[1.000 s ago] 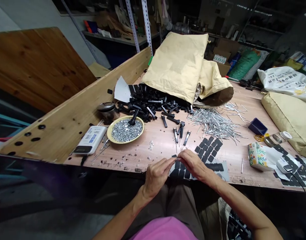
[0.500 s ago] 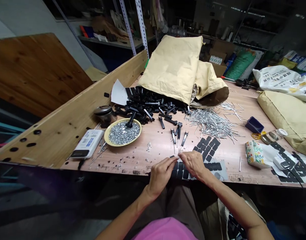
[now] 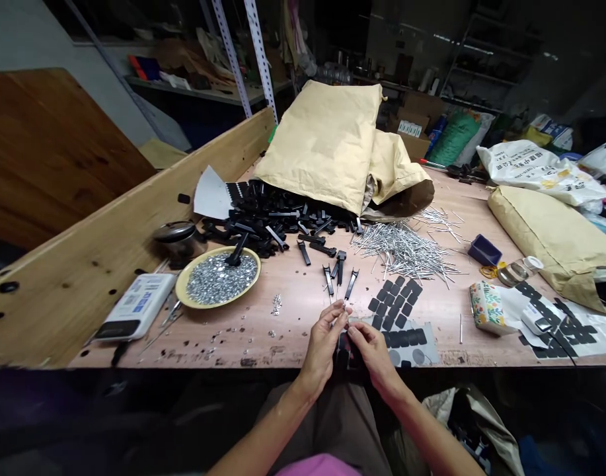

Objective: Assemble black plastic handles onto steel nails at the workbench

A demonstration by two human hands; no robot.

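Observation:
My left hand (image 3: 322,347) and my right hand (image 3: 375,354) meet at the table's front edge, their fingertips pinched close together. What they hold is too small and hidden to name. Just beyond the fingers lie several black plastic parts (image 3: 351,284) with thin metal pins sticking toward me. Beside and under my right hand are rows of black rounded pads (image 3: 406,338) on a grey backing sheet (image 3: 429,356). More loose black pads (image 3: 394,304) lie beyond it. A small cluster of tiny silver pieces (image 3: 277,305) sits to the left of my hands.
A yellow bowl (image 3: 182,291) holds shiny metal bits and a black part. Behind are piled black parts (image 3: 263,218), a large paper sack (image 3: 322,145) and heaped metal pins (image 3: 406,248). A white box-shaped device (image 3: 139,301) lies left; a flowered box (image 3: 486,307) stands right.
My right hand has turned and lowered, its fingers now pointing up toward my left hand's fingertips. My left hand has tilted more upright. The camera view has shifted a little to the right.

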